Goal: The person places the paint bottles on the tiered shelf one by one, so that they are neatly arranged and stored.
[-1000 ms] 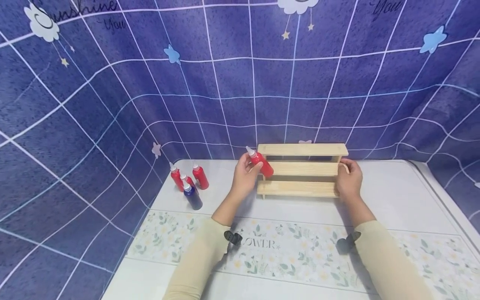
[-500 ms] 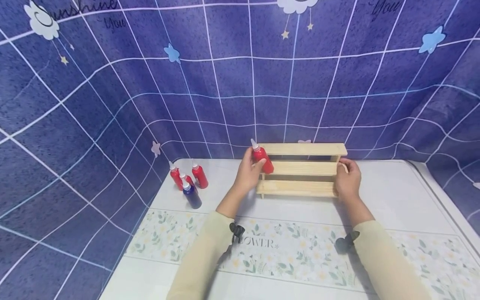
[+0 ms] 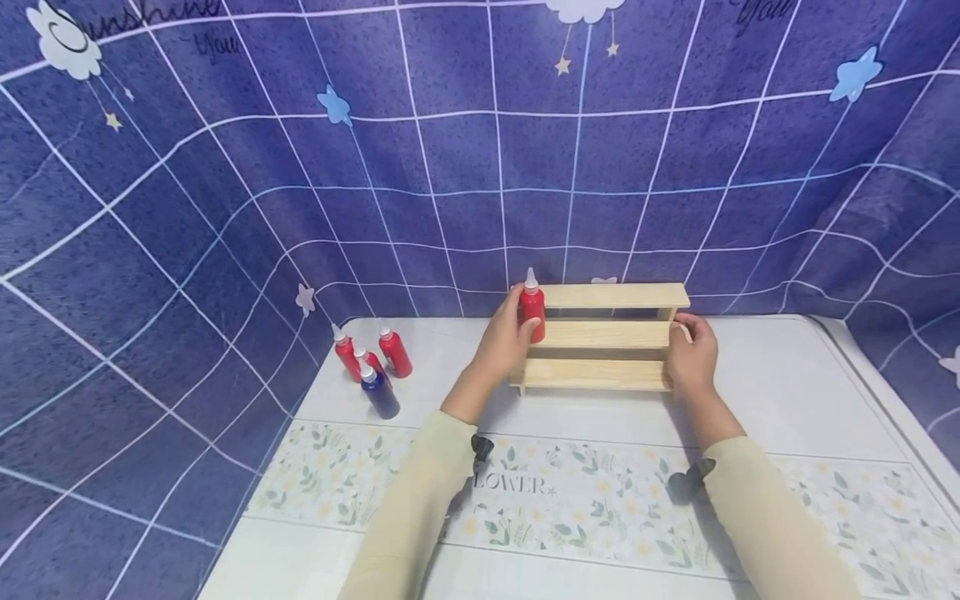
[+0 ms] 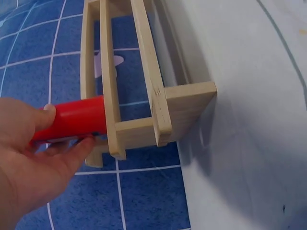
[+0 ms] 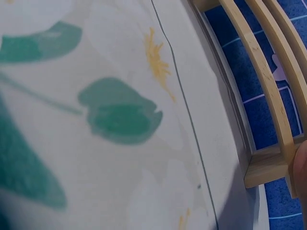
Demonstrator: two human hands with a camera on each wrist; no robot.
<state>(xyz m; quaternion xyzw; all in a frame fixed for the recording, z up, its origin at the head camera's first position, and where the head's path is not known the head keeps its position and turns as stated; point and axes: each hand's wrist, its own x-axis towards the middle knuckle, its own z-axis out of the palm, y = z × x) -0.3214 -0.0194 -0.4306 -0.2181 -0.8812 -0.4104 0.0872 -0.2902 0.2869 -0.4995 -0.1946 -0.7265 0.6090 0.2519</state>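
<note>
My left hand point(image 3: 502, 340) grips a red squeeze bottle point(image 3: 533, 315) with a clear pointed nozzle. The bottle stands upright at the left end of a three-tier wooden shelf rack point(image 3: 607, 335). In the left wrist view, the base of the red bottle point(image 4: 79, 117) meets the middle board, or nearly so; thumb and fingers lie round its body. At the rack's right end, my right hand point(image 3: 692, 357) holds the side, thumb in front and fingers partly hidden behind. Only a sliver of the right hand point(image 5: 301, 172) shows in the right wrist view.
Left on the white table point(image 3: 442, 392) stand several more bottles: a red one point(image 3: 347, 355), another red one point(image 3: 395, 353), a partly hidden red one and a dark blue one point(image 3: 380, 395). A blue gridded curtain point(image 3: 465, 167) hangs close behind the rack. A flower-print strip point(image 3: 600, 508) crosses the table.
The red bottle has turned from leaning left to upright and shifted slightly up and right against the rack, carried by my left hand. My right hand stays at the rack's right end.
</note>
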